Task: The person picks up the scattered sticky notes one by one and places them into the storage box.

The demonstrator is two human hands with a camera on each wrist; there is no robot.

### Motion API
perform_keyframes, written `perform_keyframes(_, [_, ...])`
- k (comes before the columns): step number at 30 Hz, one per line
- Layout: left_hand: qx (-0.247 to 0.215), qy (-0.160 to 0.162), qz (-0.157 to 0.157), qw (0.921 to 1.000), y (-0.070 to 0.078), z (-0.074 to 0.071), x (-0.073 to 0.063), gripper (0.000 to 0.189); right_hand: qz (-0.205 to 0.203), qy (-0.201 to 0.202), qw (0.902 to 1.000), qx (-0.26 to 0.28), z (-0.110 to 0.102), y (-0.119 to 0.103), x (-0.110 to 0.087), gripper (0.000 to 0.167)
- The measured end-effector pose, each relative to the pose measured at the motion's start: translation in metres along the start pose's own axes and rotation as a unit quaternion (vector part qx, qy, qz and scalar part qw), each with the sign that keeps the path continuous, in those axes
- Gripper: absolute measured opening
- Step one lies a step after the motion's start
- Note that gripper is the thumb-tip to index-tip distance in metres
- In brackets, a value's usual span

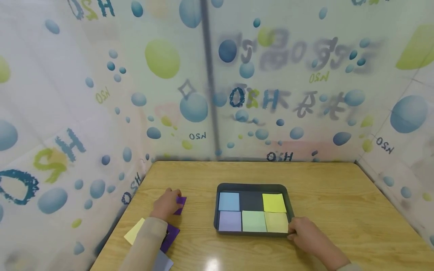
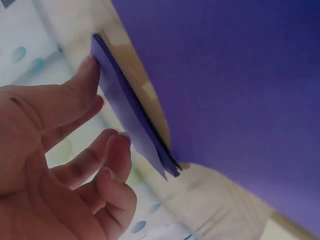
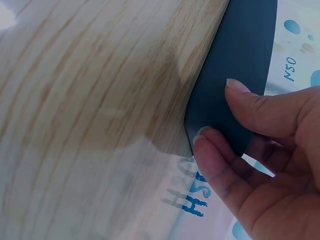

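My left hand [image 1: 166, 204] is at the table's left side, thumb and curled fingers around the edges of a small purple sticky note pad [image 1: 180, 206]. In the left wrist view the thumb tip meets one end of the purple pad [image 2: 127, 110], with fingertips along its side. My right hand [image 1: 305, 234] grips the near right corner of a dark tray [image 1: 251, 234]; the right wrist view has the thumb on the tray's wall [image 3: 235, 60]. In the tray lie blue [image 1: 229, 201], bright yellow [image 1: 274, 203], lavender [image 1: 230, 221], mint green [image 1: 254, 221] and pale yellow pads [image 1: 276, 222].
Under my left forearm lie a pale yellow sheet [image 1: 135, 230], a larger purple piece [image 1: 172, 236] and a lavender piece [image 1: 164, 262], each partly hidden. The tray's back middle spot shows its dark bottom. Patterned curtain-like walls [image 1: 169, 124] close in the wooden table [image 1: 322, 188].
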State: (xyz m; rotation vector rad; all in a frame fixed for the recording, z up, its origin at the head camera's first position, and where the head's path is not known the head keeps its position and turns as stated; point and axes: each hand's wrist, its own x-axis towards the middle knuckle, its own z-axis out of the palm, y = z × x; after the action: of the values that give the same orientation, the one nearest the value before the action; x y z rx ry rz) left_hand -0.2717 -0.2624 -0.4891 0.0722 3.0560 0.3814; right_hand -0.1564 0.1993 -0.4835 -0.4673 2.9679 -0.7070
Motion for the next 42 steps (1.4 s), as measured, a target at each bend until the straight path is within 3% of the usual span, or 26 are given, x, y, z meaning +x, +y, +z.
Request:
perform_keyframes(10, [-0.032, -0.065, 0.011, 0.9973, -0.006, -0.011, 0.014, 0.035, 0.04, 0.0, 0.9992, -0.01, 0.0, -0.005, 0.003, 0.023])
perform_keyframes(19, [-0.027, -0.089, 0.023, 0.9954, -0.007, -0.014, 0.018, 0.035, 0.045, -0.007, 0.9989, -0.003, 0.0, -0.005, 0.004, 0.022])
perform_keyframes(34, [0.024, -0.045, 0.025, 0.9984, -0.006, -0.017, 0.019, 0.042, 0.064, -0.008, 0.9979, -0.006, 0.0, -0.008, 0.003, 0.022])
perform_keyframes(42, [0.03, 0.007, 0.044, 0.9985, 0.002, -0.028, 0.021, 0.008, 0.055, -0.002, 0.9984, -0.005, 0.0, -0.004, 0.003, 0.023])
